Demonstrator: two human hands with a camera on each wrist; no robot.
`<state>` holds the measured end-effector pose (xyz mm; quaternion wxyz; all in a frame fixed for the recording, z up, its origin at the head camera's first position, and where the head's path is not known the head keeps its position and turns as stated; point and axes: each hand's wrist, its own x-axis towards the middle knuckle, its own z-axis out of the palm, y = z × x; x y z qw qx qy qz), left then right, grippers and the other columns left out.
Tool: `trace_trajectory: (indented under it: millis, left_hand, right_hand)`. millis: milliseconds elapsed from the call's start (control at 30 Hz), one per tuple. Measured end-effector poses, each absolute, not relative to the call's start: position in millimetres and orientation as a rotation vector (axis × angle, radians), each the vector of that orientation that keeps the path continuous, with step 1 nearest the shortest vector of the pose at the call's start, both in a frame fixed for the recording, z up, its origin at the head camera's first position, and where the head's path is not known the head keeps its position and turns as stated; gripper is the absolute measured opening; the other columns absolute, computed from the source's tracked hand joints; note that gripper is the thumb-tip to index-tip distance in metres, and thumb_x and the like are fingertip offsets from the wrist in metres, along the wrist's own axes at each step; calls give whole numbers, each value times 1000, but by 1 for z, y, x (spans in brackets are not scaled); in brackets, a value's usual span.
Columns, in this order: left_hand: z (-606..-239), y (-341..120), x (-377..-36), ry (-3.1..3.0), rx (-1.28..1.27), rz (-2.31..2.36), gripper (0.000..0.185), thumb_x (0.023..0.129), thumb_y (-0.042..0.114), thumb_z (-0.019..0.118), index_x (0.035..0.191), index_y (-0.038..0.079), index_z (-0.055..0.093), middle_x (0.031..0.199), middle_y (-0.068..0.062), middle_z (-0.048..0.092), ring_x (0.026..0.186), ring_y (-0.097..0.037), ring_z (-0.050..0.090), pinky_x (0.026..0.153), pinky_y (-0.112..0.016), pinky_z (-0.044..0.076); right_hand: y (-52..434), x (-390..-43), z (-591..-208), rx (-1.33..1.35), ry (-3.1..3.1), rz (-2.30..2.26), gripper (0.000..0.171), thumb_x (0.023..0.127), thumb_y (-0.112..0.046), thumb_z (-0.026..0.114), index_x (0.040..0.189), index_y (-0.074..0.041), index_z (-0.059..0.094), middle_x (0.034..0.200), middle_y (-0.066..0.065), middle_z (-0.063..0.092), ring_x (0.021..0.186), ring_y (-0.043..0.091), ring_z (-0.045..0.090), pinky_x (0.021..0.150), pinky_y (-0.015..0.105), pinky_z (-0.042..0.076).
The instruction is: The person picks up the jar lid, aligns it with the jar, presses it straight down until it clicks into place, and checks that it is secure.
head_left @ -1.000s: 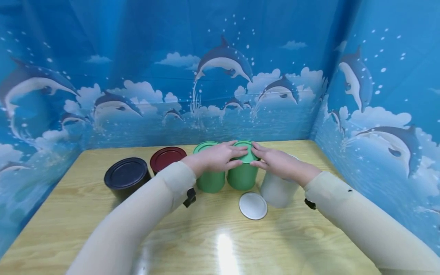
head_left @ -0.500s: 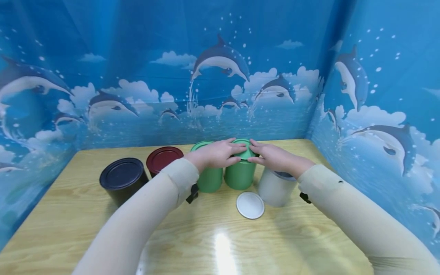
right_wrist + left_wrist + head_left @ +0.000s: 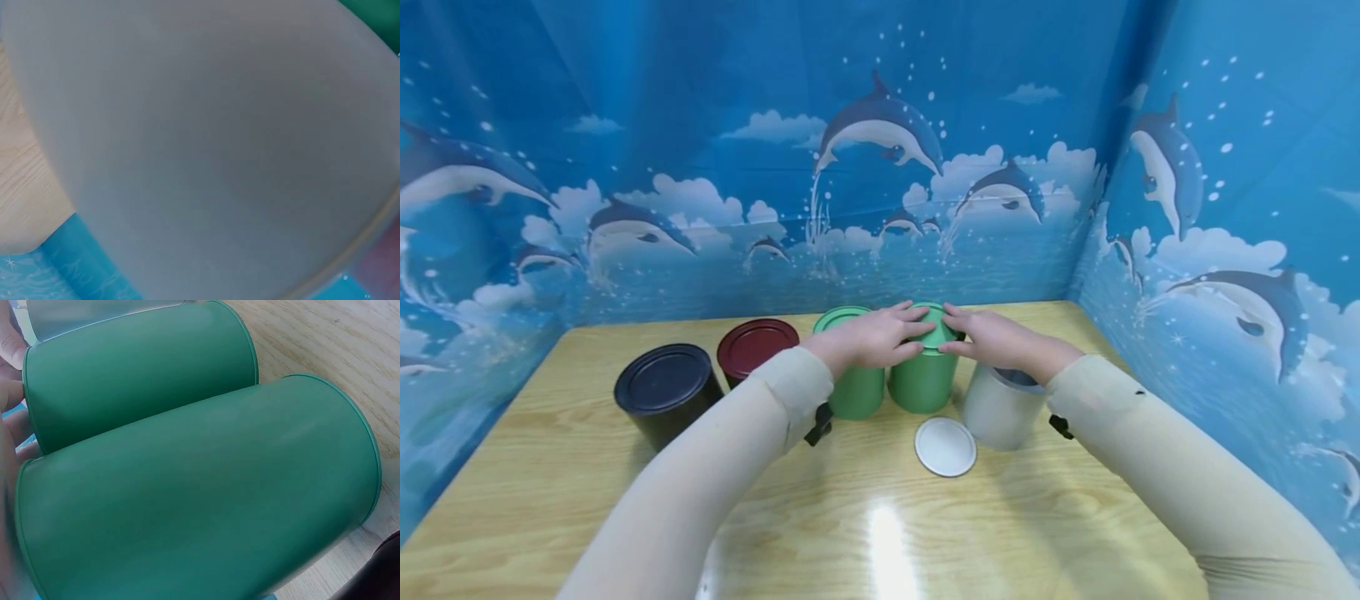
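Both hands are on the green lid [image 3: 934, 327] of the right-hand green canister [image 3: 922, 383] in the head view. My left hand [image 3: 880, 335] touches the lid's left side with its fingers extended, passing over the second green canister [image 3: 857, 393]. From the other side, my right hand [image 3: 992, 337] lays extended fingers on the lid's right edge. Under the right wrist stands a whitish canister [image 3: 1000, 410], uncovered, its dark inside partly showing; its wall [image 3: 206, 144] fills the right wrist view. Both green canisters stand side by side in the left wrist view, where fingers [image 3: 14, 394] show at the rim.
A round white lid [image 3: 946, 447] lies flat on the wooden table [image 3: 805, 533], in front of the whitish canister. To the left stand a black lidded canister [image 3: 666, 392] and a dark red lidded one [image 3: 756, 346]. A dolphin-printed blue curtain [image 3: 737, 100] borders the table's back and right.
Both hands stay on the green lid with only slight finger shifts. The right hand has moved slightly, baring more of the whitish canister's opening. The whole head view has shifted a little.
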<state>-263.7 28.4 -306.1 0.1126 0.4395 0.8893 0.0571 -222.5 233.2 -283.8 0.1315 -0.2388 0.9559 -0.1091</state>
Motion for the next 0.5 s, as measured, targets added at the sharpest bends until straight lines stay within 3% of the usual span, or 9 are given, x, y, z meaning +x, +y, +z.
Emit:
trace_trajectory:
  millis: [233,500]
  left_hand:
    - [-311,25,-263,2640,1235,212,49,101,45,28,148,34,23,156,0,-2,142,-21,5,112,-44,17]
    - [-308,26,-261,2640,1225,194,49,101,43,28,148,32,23,156,-2,1,142,-19,2,113,-42,12]
  right_hand:
    - [233,-222,-281,-686,2760,-331,64,95,-35,53,144,-1,30,152,20,15,129,37,36,101,48,36]
    - [233,-224,-282,-689,2760,-342,64,96,-36,52,144,-1,30,151,21,16,130,37,34,102,48,34]
